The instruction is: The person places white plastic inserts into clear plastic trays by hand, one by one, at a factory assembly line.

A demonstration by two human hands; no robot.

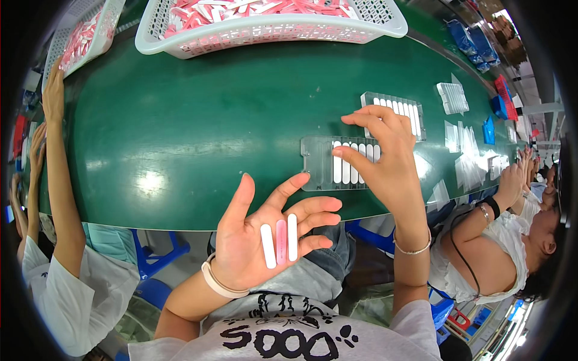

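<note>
My left hand (pixel 247 234) lies palm up with its fingers spread, carrying two white strips (pixel 268 246) and one pink strip (pixel 281 242) side by side on the palm and finger bases. The strips are flat, narrow and round-ended. Its index fingertip is at the lower left corner of a clear plastic tray (pixel 314 157) holding several upright white strips (pixel 345 171). Over this tray's right part, my right hand (pixel 382 147) has thumb and index finger apart, with nothing visible between them. The thumb tip is by the leftmost white strip. Behind it, a second clear tray (pixel 421 123) also contains white strips.
A white perforated basket (pixel 271 27) full of pink and white strips stands at the far edge of the green table (pixel 180 132). Another basket (pixel 99 45) is at far left, touched by another person's hand (pixel 53 96). Clear trays and plastic sheets (pixel 472 159) lie right, near a co-worker.
</note>
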